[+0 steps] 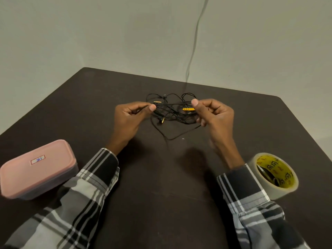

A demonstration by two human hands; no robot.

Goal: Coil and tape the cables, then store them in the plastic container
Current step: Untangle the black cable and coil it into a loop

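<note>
A tangle of thin black cables lies on the dark table just above the middle of the frame, directly between the two hands; among the loops show a small yellow inline piece on the right side and gold-tipped plugs to the left and lower left. One strand is stretched level across the top of the tangle: the left hand, to the left of the pile, pinches it between thumb and forefinger with the other fingers curled under, and the right hand, to the right of the pile, pinches the other end the same way, its lower fingers curled around a loop that trails down toward the centre of the frame. Both wrists come out of black-and-white plaid sleeves. At the lower left sits the plastic container with its pink lid on, and at the lower right a roll of clear tape with a yellow core, both well apart from the cables.
</note>
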